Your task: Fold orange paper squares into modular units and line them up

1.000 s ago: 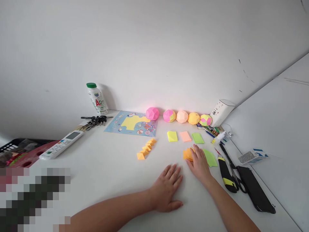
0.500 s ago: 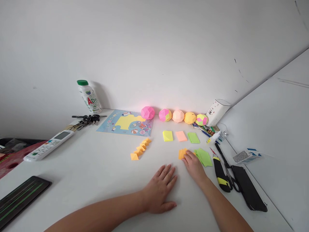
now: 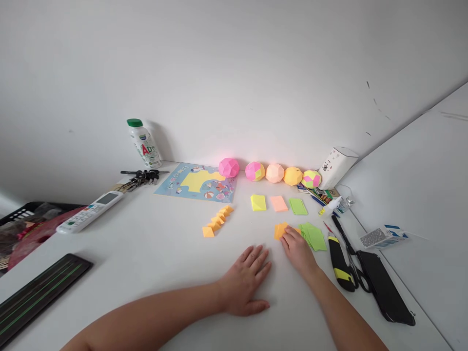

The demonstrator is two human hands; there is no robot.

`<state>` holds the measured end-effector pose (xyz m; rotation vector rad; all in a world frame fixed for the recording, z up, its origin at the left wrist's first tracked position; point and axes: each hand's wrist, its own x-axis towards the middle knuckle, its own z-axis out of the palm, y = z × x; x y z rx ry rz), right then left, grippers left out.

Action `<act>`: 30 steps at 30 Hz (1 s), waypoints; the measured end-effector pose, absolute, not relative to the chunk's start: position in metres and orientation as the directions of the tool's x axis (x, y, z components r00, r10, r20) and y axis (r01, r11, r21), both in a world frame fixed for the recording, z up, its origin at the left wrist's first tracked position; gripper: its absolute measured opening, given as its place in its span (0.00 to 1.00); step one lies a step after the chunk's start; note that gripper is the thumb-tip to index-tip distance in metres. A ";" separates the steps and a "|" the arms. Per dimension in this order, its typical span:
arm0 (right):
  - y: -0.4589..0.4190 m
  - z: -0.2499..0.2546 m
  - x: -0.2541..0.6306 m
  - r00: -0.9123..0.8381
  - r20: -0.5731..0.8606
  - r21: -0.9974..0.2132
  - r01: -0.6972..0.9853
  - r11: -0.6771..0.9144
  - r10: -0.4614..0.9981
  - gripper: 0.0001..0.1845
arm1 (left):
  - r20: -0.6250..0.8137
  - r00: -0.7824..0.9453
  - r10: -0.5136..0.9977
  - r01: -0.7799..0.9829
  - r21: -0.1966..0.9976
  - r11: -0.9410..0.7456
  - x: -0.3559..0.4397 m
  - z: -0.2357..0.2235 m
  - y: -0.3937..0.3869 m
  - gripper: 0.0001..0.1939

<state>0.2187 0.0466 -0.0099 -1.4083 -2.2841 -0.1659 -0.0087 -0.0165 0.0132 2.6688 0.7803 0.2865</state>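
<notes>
My left hand (image 3: 247, 282) lies flat on the white table, fingers spread, with nothing in it. My right hand (image 3: 298, 248) has its fingers drawn together on orange paper pieces (image 3: 280, 231), and the fingertips hide part of them. Whether the pieces are lifted I cannot tell. Touching that hand's right side is a fan of loose green paper pieces (image 3: 314, 237). Behind are small stacks of yellow paper (image 3: 258, 203), peach paper (image 3: 279, 204) and green paper (image 3: 298, 206). Farther left stands a slanting row of folded orange paper units (image 3: 218, 221).
Several faceted paper balls, one pink (image 3: 228, 167), line the wall beside a blue card (image 3: 193, 183). At right lie a utility knife (image 3: 341, 263), scissors (image 3: 360, 278), a black case (image 3: 385, 287) and a glue bottle (image 3: 329, 206). Left are a bottle (image 3: 145, 144), keys (image 3: 141, 179) and a remote (image 3: 90, 211).
The camera view has turned a little, so the table's things appear farther right. Both hands keep nearly the same places on the table.
</notes>
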 end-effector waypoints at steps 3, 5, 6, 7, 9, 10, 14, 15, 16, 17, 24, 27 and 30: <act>0.046 -0.009 0.220 -0.398 0.424 -0.116 0.867 0.485 0.813 0.13 | 0.100 0.829 0.550 0.480 0.379 -0.791 -0.009 0.012 -0.016 0.40; 0.046 -0.009 0.221 -0.413 0.412 -0.109 0.863 0.494 0.812 0.13 | 0.102 0.828 0.552 0.478 0.387 -0.789 -0.009 0.010 -0.016 0.40; 0.046 -0.009 0.221 -0.417 0.407 -0.108 0.861 0.496 0.812 0.13 | 0.106 0.826 0.554 0.478 0.390 -0.787 -0.008 0.009 -0.016 0.40; 0.046 -0.009 0.222 -0.419 0.404 -0.110 0.860 0.498 0.813 0.13 | 0.110 0.822 0.558 0.480 0.392 -0.785 -0.008 0.007 -0.016 0.40; 0.046 -0.011 0.222 -0.422 0.393 -0.115 0.859 0.499 0.817 0.15 | 0.110 0.820 0.561 0.483 0.393 -0.783 -0.007 0.005 -0.016 0.40; 0.047 -0.011 0.222 -0.421 0.388 -0.115 0.860 0.497 0.820 0.15 | 0.105 0.822 0.560 0.483 0.393 -0.782 -0.007 0.003 -0.015 0.40; 0.046 -0.007 0.221 -0.363 0.427 -0.147 0.876 0.459 0.828 0.16 | 0.098 0.831 0.547 0.468 0.408 -0.784 -0.007 -0.001 -0.014 0.41; 0.046 -0.004 0.220 -0.338 0.462 -0.168 0.875 0.455 0.820 0.15 | 0.105 0.829 0.549 0.463 0.420 -0.780 -0.007 -0.002 -0.014 0.41; 0.044 0.001 0.218 -0.314 0.507 -0.194 0.866 0.461 0.803 0.15 | 0.117 0.823 0.555 0.458 0.441 -0.772 -0.007 -0.002 -0.014 0.39; 0.042 0.006 0.216 -0.294 0.553 -0.227 0.847 0.480 0.780 0.14 | 0.133 0.813 0.567 0.450 0.475 -0.756 -0.007 -0.002 -0.014 0.36; 0.009 0.035 0.183 -0.214 0.552 -0.664 0.472 0.580 0.806 0.06 | -0.039 0.579 0.814 0.000 0.999 0.048 -0.003 0.012 -0.007 0.24; 0.001 0.036 0.172 -0.259 0.459 -0.775 0.351 0.526 0.850 0.06 | -0.194 0.587 0.786 -0.292 0.855 0.429 -0.003 0.020 0.001 0.27; 0.001 0.035 0.170 -0.326 0.441 -0.792 0.296 0.533 0.836 0.06 | -0.245 0.617 0.748 -0.408 0.713 0.570 -0.005 0.022 0.007 0.23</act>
